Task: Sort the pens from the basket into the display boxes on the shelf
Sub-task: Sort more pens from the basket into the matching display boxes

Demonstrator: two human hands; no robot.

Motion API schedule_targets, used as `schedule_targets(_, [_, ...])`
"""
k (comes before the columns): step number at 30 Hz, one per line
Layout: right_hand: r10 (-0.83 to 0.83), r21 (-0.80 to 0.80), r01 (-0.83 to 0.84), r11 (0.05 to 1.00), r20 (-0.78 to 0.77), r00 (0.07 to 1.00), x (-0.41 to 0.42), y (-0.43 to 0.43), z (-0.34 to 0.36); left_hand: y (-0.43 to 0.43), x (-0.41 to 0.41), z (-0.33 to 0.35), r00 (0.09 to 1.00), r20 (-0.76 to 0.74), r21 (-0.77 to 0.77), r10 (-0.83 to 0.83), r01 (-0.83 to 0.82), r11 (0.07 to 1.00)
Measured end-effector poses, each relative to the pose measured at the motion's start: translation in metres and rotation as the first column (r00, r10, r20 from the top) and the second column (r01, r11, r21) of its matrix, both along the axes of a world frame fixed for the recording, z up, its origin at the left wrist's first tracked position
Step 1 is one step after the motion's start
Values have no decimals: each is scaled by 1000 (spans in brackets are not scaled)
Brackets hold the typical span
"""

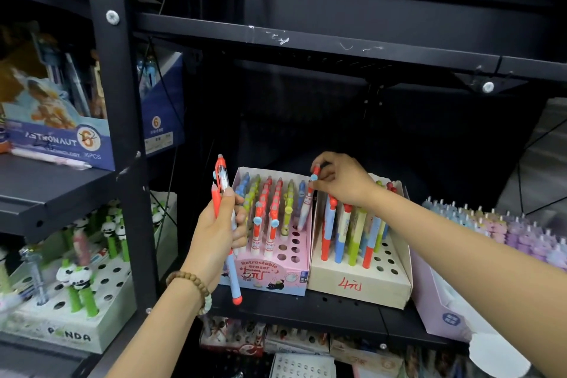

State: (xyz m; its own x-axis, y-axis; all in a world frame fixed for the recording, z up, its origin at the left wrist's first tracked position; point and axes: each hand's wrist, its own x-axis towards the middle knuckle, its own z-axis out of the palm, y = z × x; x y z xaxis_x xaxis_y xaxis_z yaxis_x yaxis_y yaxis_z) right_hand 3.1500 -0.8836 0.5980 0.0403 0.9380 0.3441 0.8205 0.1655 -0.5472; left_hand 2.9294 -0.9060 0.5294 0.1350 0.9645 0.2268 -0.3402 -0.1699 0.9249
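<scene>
A white-bodied pen with a red top (307, 204) is pinched near its upper end between the thumb and fingertips of the right hand (343, 182), and is held tilted over the right-hand edge of the pink display box (273, 275); whether its tip is seated in a hole cannot be told. The box is filled in its back rows with upright pens in blue, green and red, while several holes in the front rows are seen open. A small bunch of pens (221, 176) is gripped by the left hand (217, 235), the fingers curled round the barrels and the thumb pressed against them; red tops stick up above the hand, and a blue barrel with a red end (234, 281) hangs below it, in front of the pink box. A beaded bracelet (190, 282) is worn on the left wrist. Just beside the pink box, on its right, a beige display box (352, 284) is placed, holding taller pens with red, blue and green sections. Both boxes are set on a black metal shelf (306, 311). Further right, a lavender box (435, 304) of pastel pens is seen. To the left of the black upright post (122, 101), a white box marked PANDA (61, 327) with green panda-topped pens is set on a lower level, and a blue box marked ASTRONAUT (61, 143) on the level above.
</scene>
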Motion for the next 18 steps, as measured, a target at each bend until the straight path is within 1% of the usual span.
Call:
schedule_targets(4, [-5,-16,4,1000,-26,1000,3,5,0,2,-2,0,1000,25,-12,-5,5,1000])
schedule_targets(7, [-2,-54,2,999,1,1000,4,8,3,3,-3,-1,1000,8,-8,-4,4,1000])
schedule_targets(11, [-10,-43,10,999,-6,1000,2,12,3,4,-3,-1,1000,9,-12,-4,4,1000])
schedule_targets(12, [-4,-64,4,998,6,1000,1,12,3,4,-4,0,1000,11,-11,-3,3,1000])
schedule_targets(16, [66,-217,-33,976,145,987,-2,13,9,4,-6,4,1000,20,-4,19,-19,1000])
schedule_targets(18, [92,-270,-49,961,149,985,-4,14,13,4,-6,6,999,25,-7,32,-32,999])
